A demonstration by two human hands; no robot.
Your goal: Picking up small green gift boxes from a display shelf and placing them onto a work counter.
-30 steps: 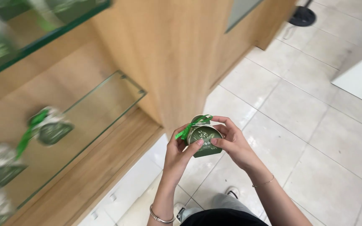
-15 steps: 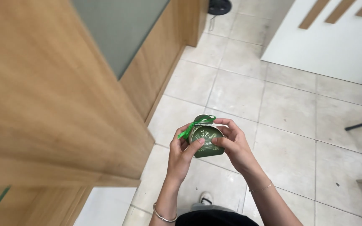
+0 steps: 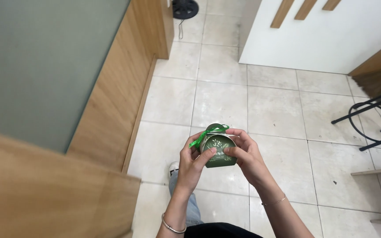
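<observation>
A small green gift box (image 3: 218, 152) is clamped upright between the left hand (image 3: 192, 164) and right hand (image 3: 248, 157), its green ribbon (image 3: 208, 133) pointing away, above the tiled floor (image 3: 270, 101).

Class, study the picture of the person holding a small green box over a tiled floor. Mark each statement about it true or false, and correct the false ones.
1. Both hands hold the small green box. True: the left hand and the right hand grip it from either side.
2. A red ribbon is on the box. False: the ribbon is green.
3. The box rests on the floor. False: it is held above the tiled floor.
4. Each wrist has a bracelet. True: left bracelet, right bracelet.
</observation>
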